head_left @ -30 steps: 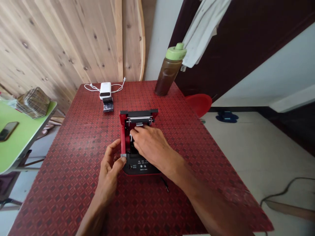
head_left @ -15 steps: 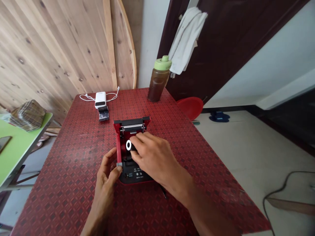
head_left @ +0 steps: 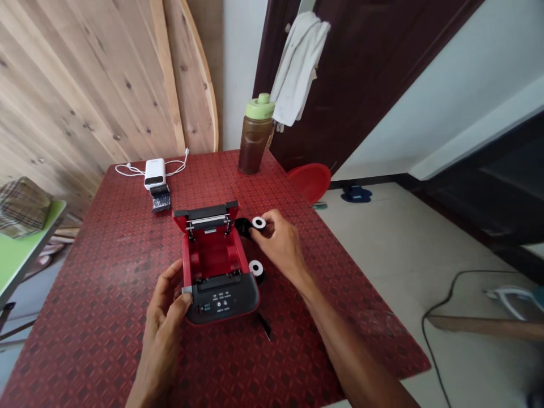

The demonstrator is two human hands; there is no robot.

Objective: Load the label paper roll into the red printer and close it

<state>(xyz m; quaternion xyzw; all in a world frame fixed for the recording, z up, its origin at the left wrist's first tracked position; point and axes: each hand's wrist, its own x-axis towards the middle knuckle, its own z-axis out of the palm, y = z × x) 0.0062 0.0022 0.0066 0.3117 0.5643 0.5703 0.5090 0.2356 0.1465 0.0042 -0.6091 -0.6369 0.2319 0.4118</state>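
Observation:
A red and black thermal label printer (head_left: 215, 265) stands on the table with its lid tipped open at the far side. Its red compartment holds no roll. My left hand (head_left: 164, 303) grips the printer's front left corner, the thumb on a grey latch. To the right of the printer, my right hand (head_left: 278, 241) pinches a black roll with a white core (head_left: 251, 225) between its fingers. A second white-cored black roll (head_left: 256, 270) lies on the table against the printer's right side, just below my right hand.
The red patterned table (head_left: 102, 283) also bears a white power bank (head_left: 153, 173) with a white cable, a small black device (head_left: 160, 198) and a brown bottle with a green lid (head_left: 255, 135). A short black strip (head_left: 263, 326) lies by the printer's front edge.
My right hand has moved right, out of the printer, with a roll in it. The compartment now shows bare, and a second roll lies beside the printer. The view has shifted slightly.

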